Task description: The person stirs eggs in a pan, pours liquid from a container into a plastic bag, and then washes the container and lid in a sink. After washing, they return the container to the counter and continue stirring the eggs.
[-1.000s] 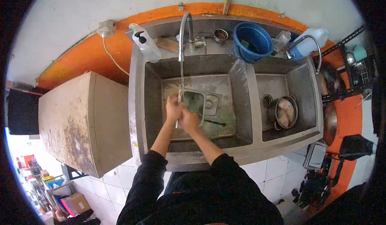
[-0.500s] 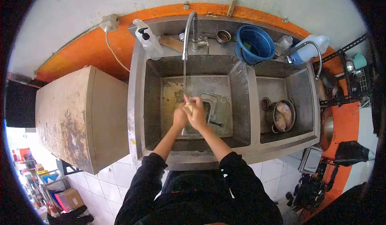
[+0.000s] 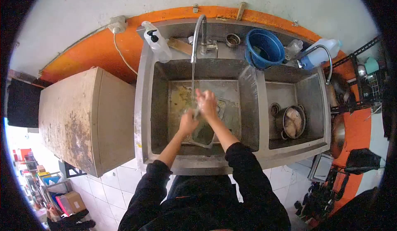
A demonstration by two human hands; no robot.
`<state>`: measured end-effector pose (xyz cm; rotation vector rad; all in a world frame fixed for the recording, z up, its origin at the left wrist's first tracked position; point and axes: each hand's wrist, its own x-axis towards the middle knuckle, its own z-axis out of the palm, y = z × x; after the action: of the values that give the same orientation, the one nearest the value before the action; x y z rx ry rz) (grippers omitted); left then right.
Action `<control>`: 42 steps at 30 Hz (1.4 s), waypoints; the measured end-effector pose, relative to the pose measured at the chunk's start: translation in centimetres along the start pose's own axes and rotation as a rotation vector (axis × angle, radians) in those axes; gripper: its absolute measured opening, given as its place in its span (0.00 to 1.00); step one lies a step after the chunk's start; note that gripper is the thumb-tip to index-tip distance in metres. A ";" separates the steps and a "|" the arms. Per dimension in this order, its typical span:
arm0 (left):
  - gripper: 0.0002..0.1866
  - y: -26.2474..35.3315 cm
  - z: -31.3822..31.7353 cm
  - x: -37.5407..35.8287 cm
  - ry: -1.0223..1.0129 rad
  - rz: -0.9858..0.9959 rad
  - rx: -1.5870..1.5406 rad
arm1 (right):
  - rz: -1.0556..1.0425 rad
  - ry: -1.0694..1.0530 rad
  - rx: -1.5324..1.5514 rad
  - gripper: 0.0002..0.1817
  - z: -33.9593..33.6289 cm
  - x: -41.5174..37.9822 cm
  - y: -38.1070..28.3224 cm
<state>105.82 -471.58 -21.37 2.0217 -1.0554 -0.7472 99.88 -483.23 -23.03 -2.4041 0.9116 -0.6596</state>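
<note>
My left hand (image 3: 188, 122) is closed over the near-left part of the big sink basin (image 3: 248, 103), at the upper end of a dark, see-through rectangular item (image 3: 203, 134) with a pale rim. What kind of item it is I cannot make out. Just above and to the right, my right hand (image 3: 208, 103) has curled fingers, smeared by motion; whatever lies in them is hidden. A thin stream of water runs from the curved faucet (image 3: 194, 57) down beside the fingers of both hands.
In the right basin stands a metal pot (image 3: 293, 121) holding pale pieces of meat. Along the back ledge are a pump bottle (image 3: 157, 43), a small metal cup (image 3: 233, 40), a blue bucket (image 3: 264, 49) and a jug of blue liquid (image 3: 318, 55). A worn box-like cabinet (image 3: 87, 119) stands left.
My hands have moved apart a little, the right one up and to the right. The rectangular item now shows more fully below them. The view has shifted slightly.
</note>
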 end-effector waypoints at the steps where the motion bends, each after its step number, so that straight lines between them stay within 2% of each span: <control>1: 0.18 0.2 -0.3 0.1 0.012 -0.029 -0.043 | 0.031 0.098 -0.162 0.11 -0.6 0.0 0.7; 3: 0.18 0.4 -1.7 0.2 0.036 -0.092 -0.127 | 0.301 0.217 0.081 0.13 0.9 -1.4 4.9; 5: 0.17 0.0 -2.9 0.5 0.018 -0.139 -0.294 | 0.546 0.342 0.338 0.15 -1.3 -2.5 6.1; 7: 0.14 -2.4 -2.6 1.1 0.000 -0.123 -0.431 | 0.733 0.111 0.343 0.22 -6.0 -3.7 6.0; 10: 0.11 -3.1 -2.0 1.1 -0.018 -0.082 -0.606 | 0.939 -0.297 0.278 0.28 -7.6 -5.5 7.8; 12: 0.12 -4.2 -1.0 1.3 -0.027 -0.073 -0.714 | 0.764 -0.495 0.443 0.34 -8.3 -7.0 5.8; 14: 0.11 -4.3 -0.3 1.8 -0.016 -0.107 -0.660 | 0.653 -0.303 0.376 0.29 -6.6 -9.5 5.8; 15: 0.11 -4.2 -0.1 2.0 -0.010 -0.126 -0.632 | 0.535 -0.277 0.353 0.34 -3.3 -11.5 10.0; 16: 0.12 -4.0 -0.1 2.5 -0.022 -0.179 -0.667 | 0.414 -0.248 0.330 0.38 -3.0 -11.1 10.0; 17: 0.13 -3.9 -0.1 2.8 -0.034 -0.234 -0.700 | 0.562 -0.329 0.317 0.31 -3.5 -11.7 10.2; 18: 0.14 -3.7 0.0 3.2 -0.045 -0.289 -0.733 | 0.548 -0.361 0.332 0.29 -3.8 -11.6 10.5; 19: 0.16 -0.3 -1.5 3.0 -0.092 -0.530 -0.723 | 0.535 -0.392 0.346 0.26 -4.3 -11.4 10.8; 20: 0.16 -0.4 -1.0 3.1 -0.085 -0.532 -0.764 | 0.523 -0.424 0.358 0.24 -5.2 -11.1 10.4; 21: 0.16 -0.4 -0.5 3.4 -0.078 -0.531 -0.807 | 0.495 -0.340 0.373 0.20 -5.8 -11.0 9.7; 24: 0.15 -4.6 3.0 4.4 0.014 -0.442 -0.820 | 0.448 -0.379 0.240 0.19 -8.1 -9.8 6.7; 25: 0.15 -4.4 3.0 4.4 0.058 -0.397 -0.802 | 0.467 -0.346 0.231 0.19 -7.9 -9.9 6.4; 28: 0.13 -3.0 2.2 3.6 0.027 -0.385 -0.774 | 0.522 -0.268 0.222 0.18 -7.3 -10.5 5.8; 31: 0.12 -2.6 1.2 2.8 0.012 -0.536 -0.910 | 0.572 -0.261 0.226 0.18 -6.2 -11.2 6.1; 34: 0.11 -4.3 0.6 3.1 -0.229 -0.459 -1.196 | 0.599 -0.253 0.226 0.19 -6.9 -11.0 4.5; 37: 0.09 -3.2 0.5 2.9 -0.081 -0.677 -1.142 | 0.628 -0.218 0.256 0.19 -7.5 -10.8 3.4; 40: 0.08 -0.3 -0.8 2.4 -0.014 -0.783 -1.069 | 0.643 -0.239 0.245 0.19 -6.5 -11.5 4.9; 42: 0.08 -2.3 0.2 3.0 -0.058 -0.791 -1.106 | 0.632 -0.214 0.268 0.18 -5.8 -12.3 6.2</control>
<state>108.11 -473.28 -23.81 1.3332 0.2518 -1.3837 85.47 -480.20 -25.41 -1.7630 1.3027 -0.2544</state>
